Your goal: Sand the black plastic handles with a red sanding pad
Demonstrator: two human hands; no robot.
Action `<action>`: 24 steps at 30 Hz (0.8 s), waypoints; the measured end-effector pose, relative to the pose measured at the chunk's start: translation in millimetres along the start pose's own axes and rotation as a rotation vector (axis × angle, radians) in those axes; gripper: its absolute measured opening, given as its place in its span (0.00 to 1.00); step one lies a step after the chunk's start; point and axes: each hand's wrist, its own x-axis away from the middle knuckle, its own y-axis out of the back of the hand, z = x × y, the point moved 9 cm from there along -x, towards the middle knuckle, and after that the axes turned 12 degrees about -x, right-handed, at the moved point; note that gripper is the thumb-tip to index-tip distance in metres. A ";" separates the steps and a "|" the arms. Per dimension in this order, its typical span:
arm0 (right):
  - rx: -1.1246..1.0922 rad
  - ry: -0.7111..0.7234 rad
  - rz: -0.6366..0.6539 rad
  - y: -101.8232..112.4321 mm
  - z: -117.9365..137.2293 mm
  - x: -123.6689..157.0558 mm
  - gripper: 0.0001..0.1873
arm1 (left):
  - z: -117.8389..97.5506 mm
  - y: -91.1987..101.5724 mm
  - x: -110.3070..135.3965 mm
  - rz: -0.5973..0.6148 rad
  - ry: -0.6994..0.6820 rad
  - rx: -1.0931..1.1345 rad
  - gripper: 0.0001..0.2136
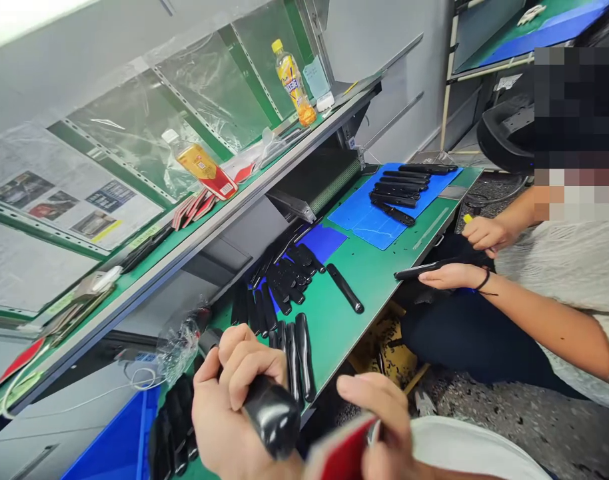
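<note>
My left hand [247, 393] is wrapped round a glossy black handle-like piece [273, 417], its rounded end pointing toward me. Just right of it, my right hand [384, 420] grips a blurred flat red piece [347, 450] with a pale edge. A small shiny metallic bit shows by its fingertips; what it is I cannot tell. Beyond my left hand, several similar black pieces [304, 357] lie side by side on the green table [329, 327]. More of them [174, 427] are bunched at the lower left.
Beyond lie a heap of short black parts [287, 277], a single black piece [345, 288] and a blue mat [364, 213] with more pieces. Bottles [204, 167] stand on the shelf. At right, a co-worker's hands [454, 275] hold a black piece and something yellow. A blue bin [117, 440] is lower left.
</note>
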 end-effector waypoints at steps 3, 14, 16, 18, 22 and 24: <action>0.178 -0.081 0.092 -6.1 -41.7 -29.8 0.31 | 1.9 -25.9 9.9 0.207 0.075 0.159 0.04; -0.153 -0.137 0.358 51.5 -29.3 -22.2 0.29 | 55.9 56.0 -2.2 -0.255 0.281 -0.225 0.22; -0.085 0.069 0.419 47.5 -16.8 -20.7 0.31 | 60.6 71.8 -6.8 -0.343 0.280 -0.249 0.19; -0.030 0.188 0.404 46.6 -13.2 -24.8 0.30 | 61.1 82.1 -15.8 -0.348 0.263 -0.277 0.18; 0.074 0.198 0.263 60.2 -22.8 -45.7 0.23 | 46.0 120.2 -41.3 -0.369 0.217 -0.530 0.15; 0.097 0.195 0.198 70.5 -26.9 -55.5 0.23 | 26.0 148.0 -55.1 -0.453 0.125 -0.830 0.15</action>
